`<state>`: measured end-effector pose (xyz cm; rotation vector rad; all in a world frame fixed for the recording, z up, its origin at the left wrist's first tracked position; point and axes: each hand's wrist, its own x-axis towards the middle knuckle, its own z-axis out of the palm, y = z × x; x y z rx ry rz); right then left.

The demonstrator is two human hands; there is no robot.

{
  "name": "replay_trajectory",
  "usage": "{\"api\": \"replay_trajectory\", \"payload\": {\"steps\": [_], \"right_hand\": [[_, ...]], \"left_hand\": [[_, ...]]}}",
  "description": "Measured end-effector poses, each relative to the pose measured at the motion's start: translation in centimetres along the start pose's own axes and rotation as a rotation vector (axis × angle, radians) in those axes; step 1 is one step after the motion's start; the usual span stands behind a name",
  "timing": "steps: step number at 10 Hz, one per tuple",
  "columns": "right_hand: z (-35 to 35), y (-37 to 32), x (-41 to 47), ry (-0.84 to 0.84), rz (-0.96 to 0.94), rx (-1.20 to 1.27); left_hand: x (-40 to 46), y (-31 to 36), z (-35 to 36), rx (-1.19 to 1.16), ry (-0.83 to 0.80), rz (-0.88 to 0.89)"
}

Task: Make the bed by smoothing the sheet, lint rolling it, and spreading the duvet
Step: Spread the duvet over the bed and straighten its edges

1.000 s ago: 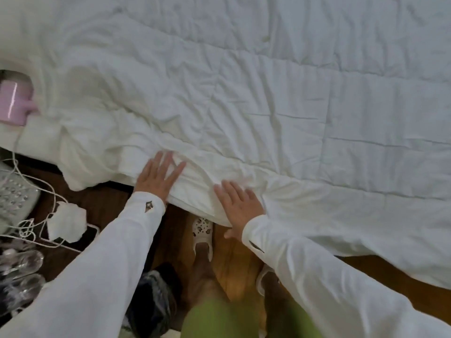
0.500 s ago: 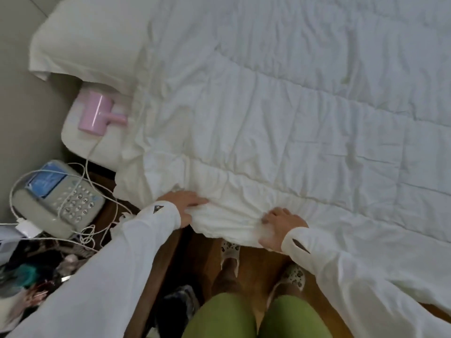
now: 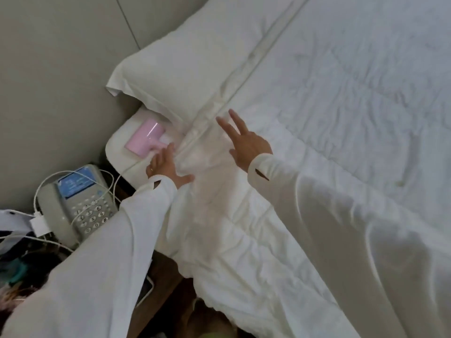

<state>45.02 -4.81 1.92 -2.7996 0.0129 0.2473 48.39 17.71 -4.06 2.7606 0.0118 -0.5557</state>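
A: Where does the duvet [image 3: 341, 147] lie?

B: It covers the bed across its width, its top hem running just below the pillow [image 3: 185, 59] at the head edge. Its near side hangs over the bed's near edge. By that lie the spreading looks almost done; only the near head corner is bunched.

A: Is that why both hands are there?

B: It seems so. The left hand [image 3: 164, 164] rests on the rumpled hem at that corner, fingers stretched out and grasping nothing. The right hand [image 3: 246, 145] is just beside it over the duvet, fingers spread and released; whether it touches the cloth cannot be told, as it is blurred. Flat palms suit smoothing rather than pulling.

A: And the pink thing?

B: The pink lint roller [image 3: 146, 137] lies on the bare mattress corner [image 3: 117, 147], just beside the left hand's fingertips, partly under the pillow's edge. It was probably laid where the duvet would not cover it.

A: Beyond the bed?

B: A grey telephone [image 3: 75, 203] with white cables [image 3: 48, 176] stands below the corner, near the wall [image 3: 48, 81].
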Motion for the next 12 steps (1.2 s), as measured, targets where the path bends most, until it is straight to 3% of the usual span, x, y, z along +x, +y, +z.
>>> {"api": "replay_trajectory", "payload": {"steps": [1,2,4,5,6,7,8,9,10,11,12], "right_hand": [[-1.9,0.0,5.2,-0.036,-0.053,0.066],[-2.6,0.4,8.8,-0.092,-0.015,0.054],[-4.9,-4.6,12.0,0.236,-0.046,0.214],[-3.1,-6.0,13.6,0.069,-0.043,0.224],[-1.5,-5.6,13.3,-0.012,-0.075,0.334],[-0.9,-4.0,10.0,0.394,0.101,0.477],[0.7,-2.5,7.0,0.314,0.299,0.281],[2.8,-1.0,6.0,-0.023,0.165,0.259],[2.0,1.7,3.7,0.097,0.366,0.549],[3.5,5.4,-2.1,0.026,0.547,0.381],[7.3,8.1,-11.6,-0.304,0.767,0.353]], "left_hand": [[0.3,0.2,0.6,0.027,0.015,0.147],[-0.3,0.4,-1.4,-0.097,0.033,0.189],[0.9,-3.4,-9.5,0.054,0.189,0.287],[3.2,-4.5,-8.0,0.109,0.093,0.198],[5.3,-3.9,-6.2,0.106,-0.035,-0.032],[6.2,-1.2,-5.8,0.008,0.379,-0.023],[6.7,6.0,-6.0,-0.060,0.558,0.687],[8.1,11.2,-5.1,0.422,0.102,1.047],[12.1,10.0,-4.6,0.686,0.034,0.844],[12.0,9.3,-3.6,0.541,0.163,0.604],[7.6,11.1,-1.0,0.223,0.244,0.322]]}}
